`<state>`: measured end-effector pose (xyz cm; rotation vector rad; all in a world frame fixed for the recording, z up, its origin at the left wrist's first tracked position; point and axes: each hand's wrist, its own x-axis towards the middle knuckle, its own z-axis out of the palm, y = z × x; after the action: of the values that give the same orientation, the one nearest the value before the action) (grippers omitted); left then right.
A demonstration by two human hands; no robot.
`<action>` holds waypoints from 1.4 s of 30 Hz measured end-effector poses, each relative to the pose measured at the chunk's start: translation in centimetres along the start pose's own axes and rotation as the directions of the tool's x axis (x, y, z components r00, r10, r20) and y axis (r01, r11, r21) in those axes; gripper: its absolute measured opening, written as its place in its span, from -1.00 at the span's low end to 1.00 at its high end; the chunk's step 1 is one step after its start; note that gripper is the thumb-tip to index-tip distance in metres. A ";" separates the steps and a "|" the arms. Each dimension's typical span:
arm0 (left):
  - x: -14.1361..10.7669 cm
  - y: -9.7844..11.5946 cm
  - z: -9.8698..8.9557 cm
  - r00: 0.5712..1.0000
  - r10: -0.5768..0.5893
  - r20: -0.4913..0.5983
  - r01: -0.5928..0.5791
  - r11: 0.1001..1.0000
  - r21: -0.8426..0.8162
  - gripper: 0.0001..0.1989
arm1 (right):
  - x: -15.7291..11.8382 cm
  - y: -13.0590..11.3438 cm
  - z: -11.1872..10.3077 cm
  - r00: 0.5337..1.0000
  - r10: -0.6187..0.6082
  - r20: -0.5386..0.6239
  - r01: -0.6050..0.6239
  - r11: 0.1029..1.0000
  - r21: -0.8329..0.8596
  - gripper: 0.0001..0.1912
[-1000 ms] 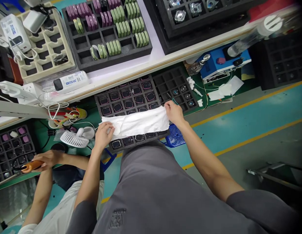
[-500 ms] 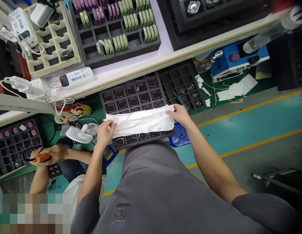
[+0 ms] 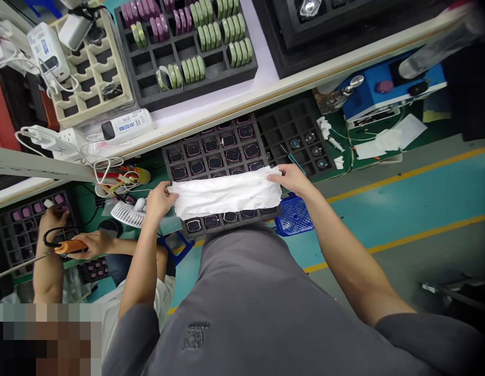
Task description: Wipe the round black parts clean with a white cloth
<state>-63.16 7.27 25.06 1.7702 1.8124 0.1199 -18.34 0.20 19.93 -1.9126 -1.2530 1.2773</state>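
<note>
A white cloth (image 3: 228,193), slightly wrinkled, lies stretched in a wide strip across a dark foam tray (image 3: 167,163). My left hand (image 3: 160,201) pinches its left end between thumb and fingers. At the right end, my right hand (image 3: 292,179) grips the upper corner, thumb over the fabric. Square dark watch-like cases (image 3: 232,155) sit in the tray's compartments above and below the cloth. The cloth hides the rows in between.
Left, a co-worker's hand (image 3: 95,244) holds an orange-handled tool (image 3: 70,246) near a small white fan (image 3: 127,215). Another foam tray (image 3: 279,117) with round parts adjoins on the right, before a blue device (image 3: 367,99). A shelf edge (image 3: 234,107) runs across above.
My left hand has shifted left to the cloth's end, and the cloth's left part looks flatter. My right hand keeps its grip. The co-worker's other hand has reached up to the tray there.
</note>
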 end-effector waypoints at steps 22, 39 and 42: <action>-5.7 -1.8 0.3 0.973 0.229 -0.002 -0.230 0.973 -0.014 -0.62 | -7.1 2.5 0.7 0.946 -0.325 0.013 0.310 0.889 -0.336 -0.56; -9.1 -0.5 1.9 0.915 0.395 0.082 -0.404 0.894 0.194 -0.80 | -7.4 3.0 0.6 0.869 -0.482 0.108 0.480 0.771 -0.419 -0.73; -9.3 1.4 2.4 0.919 0.389 0.070 -0.394 0.894 0.212 -0.73 | -8.6 3.4 1.0 0.870 -0.488 0.071 0.474 0.786 -0.398 -0.74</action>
<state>-61.46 -2.10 26.96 2.2719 1.4720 0.0526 -18.96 -9.05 20.49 -1.6822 -1.9529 0.7485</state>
